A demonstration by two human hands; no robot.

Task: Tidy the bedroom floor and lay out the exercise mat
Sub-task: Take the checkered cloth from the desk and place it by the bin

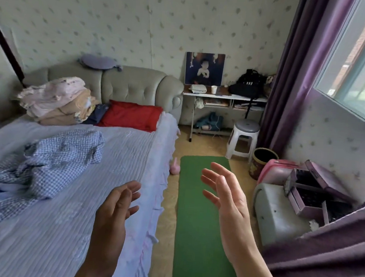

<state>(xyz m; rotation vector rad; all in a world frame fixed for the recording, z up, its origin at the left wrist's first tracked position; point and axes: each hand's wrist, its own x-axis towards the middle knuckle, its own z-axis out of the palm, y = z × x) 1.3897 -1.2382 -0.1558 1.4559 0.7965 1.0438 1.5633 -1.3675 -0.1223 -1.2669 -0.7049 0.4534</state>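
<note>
Head view. The green exercise mat [200,227] lies unrolled and flat on the floor [164,246], its left edge running alongside the bed [61,227], its far end near the white plastic stool [243,138]. I see my left hand [114,211] raised over the bed's right edge and my right hand [226,205] over the mat; both are spread-fingered and hold nothing. A pink item [174,167] sits at the mat's far left corner.
</note>
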